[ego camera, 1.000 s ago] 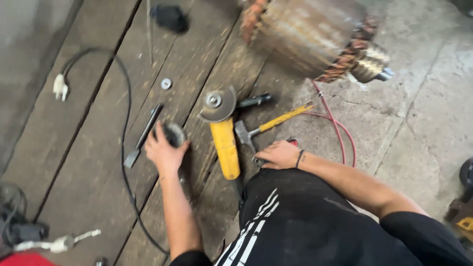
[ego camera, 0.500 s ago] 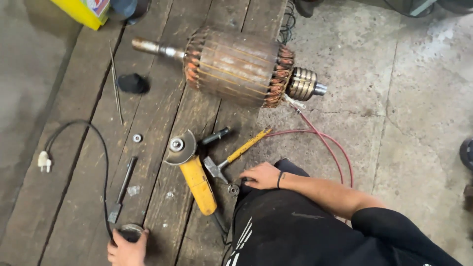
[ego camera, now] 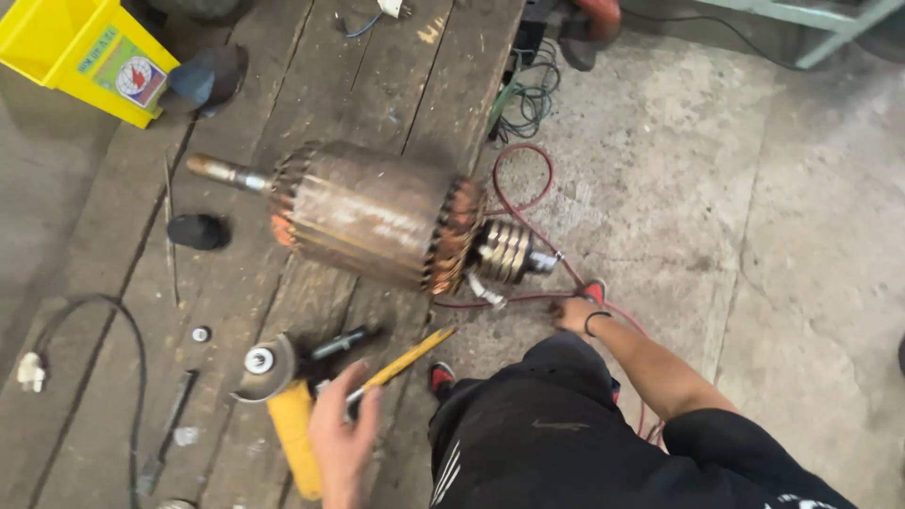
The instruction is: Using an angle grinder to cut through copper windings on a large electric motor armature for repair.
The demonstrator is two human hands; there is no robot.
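My left hand hangs with fingers apart over the yellow angle grinder and the head end of a yellow-handled hammer; it grips nothing I can see. My right hand is down on the concrete by the red hose, next to a red clip; its fingers are hidden, so its grip is unclear. A big rusty motor armature with copper windings lies on the wooden planks between both hands and the far side. My knee in black trousers fills the lower middle.
A yellow bin stands at the top left. A black cap, a washer, a flat metal bar and a black cable with a white plug lie on the planks. Grey concrete floor is on the right.
The view has tilted up, so the armature sits lower in frame. My left hand left the round part at the lower left and came over the grinder. My right hand moved right to the red hose.
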